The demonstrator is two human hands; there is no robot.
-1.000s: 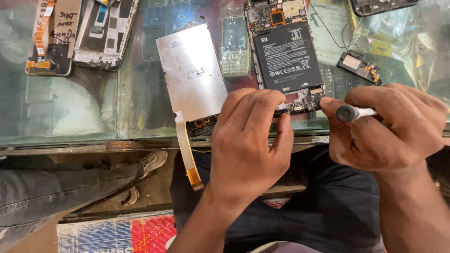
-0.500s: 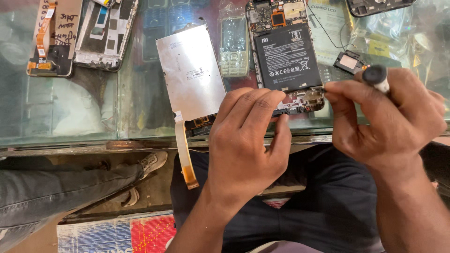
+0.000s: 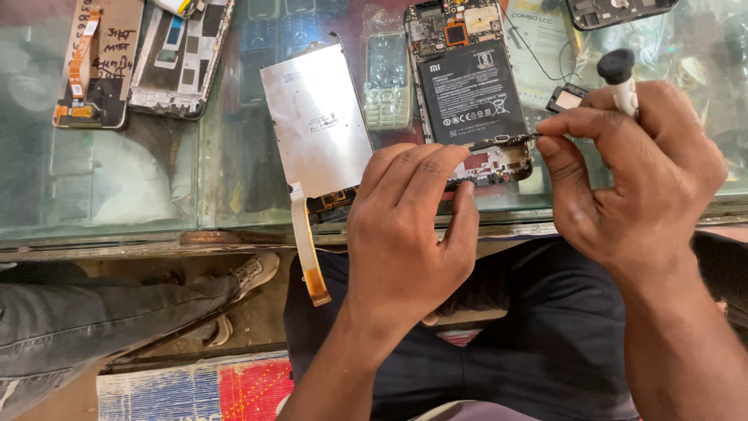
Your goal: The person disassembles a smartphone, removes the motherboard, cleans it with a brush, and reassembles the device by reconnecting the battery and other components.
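An opened phone (image 3: 467,86) with a black battery and bare circuit boards lies on the glass counter (image 3: 156,187). My left hand (image 3: 409,226) presses flat on its lower end. My right hand (image 3: 639,171) holds a screwdriver (image 3: 619,74) with a black cap and white grip, and its fingertips pinch a small dark board piece (image 3: 506,140) lifted at the phone's lower edge. A detached silver screen panel (image 3: 315,125) lies left of the phone, its flex cable (image 3: 305,249) hanging over the counter edge.
More phone frames and parts (image 3: 136,54) lie at the counter's far left, a small keypad phone (image 3: 387,86) shows under the glass, and a loose black part (image 3: 565,99) sits right of the phone. Another person's leg in grey trousers and a shoe (image 3: 249,273) are at lower left.
My right hand has swung the screwdriver upright and moved in toward the phone, now pinching the small board piece at its lower edge. My left hand has stayed put.
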